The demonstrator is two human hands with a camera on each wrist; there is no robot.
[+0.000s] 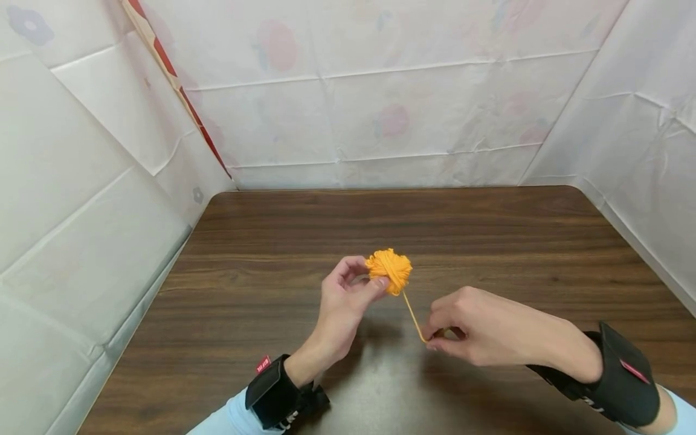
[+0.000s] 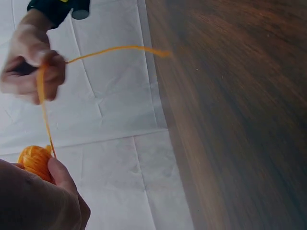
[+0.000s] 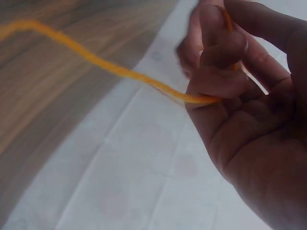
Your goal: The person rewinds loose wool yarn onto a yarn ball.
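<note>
Right hand blurred in left-wrist view

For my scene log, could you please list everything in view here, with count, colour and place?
yarn ball: one, orange, held above the table's middle.
strand: one, orange, running from the yarn ball to the right hand, loose end trailing past it.
table: one, dark brown wood, beneath the hands.
sheets: white, creased, faint flower print, walling the table at back and both sides.
wrist straps: two, black, one per wrist.
left hand: fingers grip the yarn ball.
right hand: fingers pinch the strand.
</note>
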